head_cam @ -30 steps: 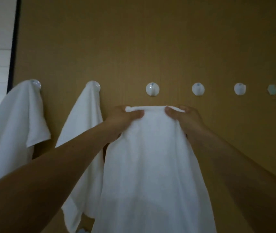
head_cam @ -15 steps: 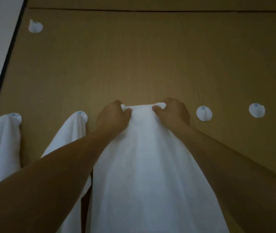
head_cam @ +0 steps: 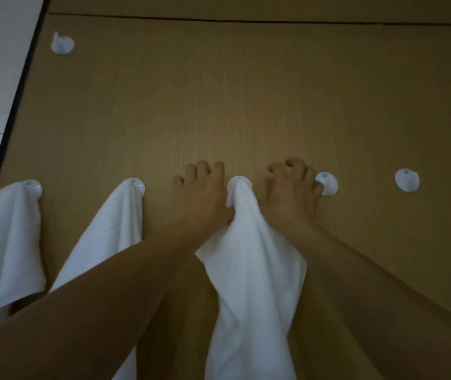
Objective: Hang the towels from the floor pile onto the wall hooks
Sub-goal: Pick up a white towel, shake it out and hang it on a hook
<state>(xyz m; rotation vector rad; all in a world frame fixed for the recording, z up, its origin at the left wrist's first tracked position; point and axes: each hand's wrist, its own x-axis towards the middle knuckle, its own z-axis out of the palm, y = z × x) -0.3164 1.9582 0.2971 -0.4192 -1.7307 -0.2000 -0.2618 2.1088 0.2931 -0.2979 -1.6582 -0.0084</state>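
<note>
Towel [head_cam: 249, 242] drapes the hook [head_cam: 239, 183]; your left hand [head_cam: 202, 198] pinches it, right hand [head_cam: 290, 193] open. Release gently once it's seated.

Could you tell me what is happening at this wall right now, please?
A person is hanging white towels on a row of round white hooks on a brown panel. Two towels already hang at the left. The third towel is draped over the third hook, with the left hand gripping it just below the hook and the right hand resting beside it, fingers loose. The next hook, another further right and a higher one are bare.
</note>
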